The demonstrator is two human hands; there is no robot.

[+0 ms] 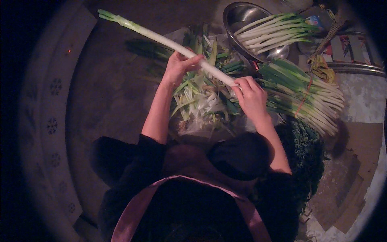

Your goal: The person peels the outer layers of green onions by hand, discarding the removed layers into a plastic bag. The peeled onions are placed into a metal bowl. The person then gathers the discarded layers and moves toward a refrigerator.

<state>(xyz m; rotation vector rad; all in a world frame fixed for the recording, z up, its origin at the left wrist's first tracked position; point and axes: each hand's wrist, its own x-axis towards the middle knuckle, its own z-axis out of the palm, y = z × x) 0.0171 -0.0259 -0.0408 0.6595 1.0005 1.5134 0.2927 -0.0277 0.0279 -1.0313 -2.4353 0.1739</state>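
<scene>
apparently you're at the peeling step with the long white-and-green scallion stalk, which slants above the heap of loose green and white trimmings. your left hand grips it around the middle, thumb laid across; your right hand pinches the nearer end, though in this dim light it's hard to tell whether any skin is caught. the next move seems to call for a steady left hold while the right strips outward. both forearms reach forward, angled inward.
</scene>
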